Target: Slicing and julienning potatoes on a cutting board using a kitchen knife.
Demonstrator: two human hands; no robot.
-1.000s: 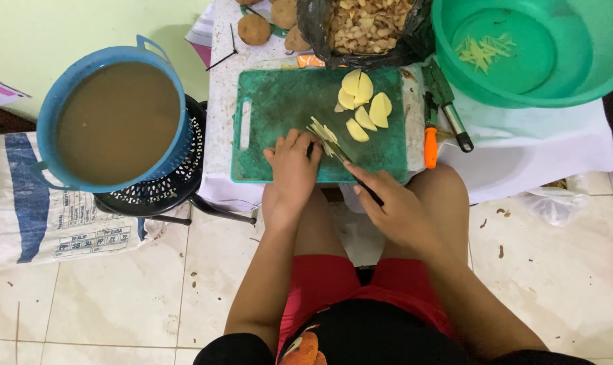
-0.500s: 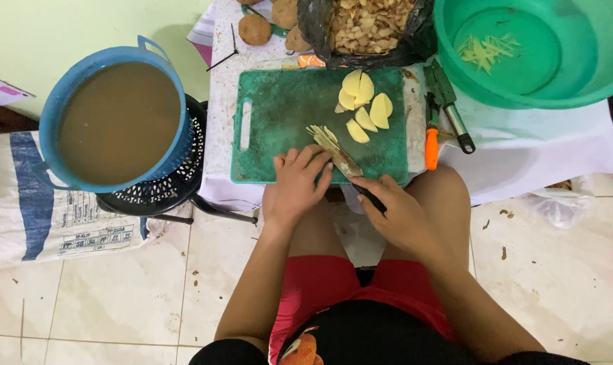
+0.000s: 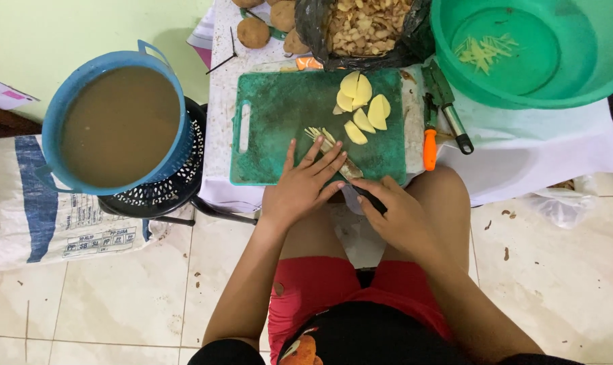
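A potato slice is being cut into thin sticks (image 3: 318,134) on the green cutting board (image 3: 279,108), near its front edge. The slice itself is pinned flat under the spread fingers of the left hand (image 3: 303,186). The knife (image 3: 352,173) is held in the closed right hand (image 3: 398,213), its dark handle wrapped by the fingers and the blade angled across the board just beside the left fingertips.

For a clean cut, the left fingertips are best curled back from the blade, and the knife is best brought straight down in even, narrow steps.

About five potato slices (image 3: 362,108) are counted at the far right of the board. One green basin (image 3: 529,47) with cut sticks, one blue bucket (image 3: 117,122) of brown water, one orange-handled peeler (image 3: 429,138) and at least three whole potatoes (image 3: 254,31) are also seen.
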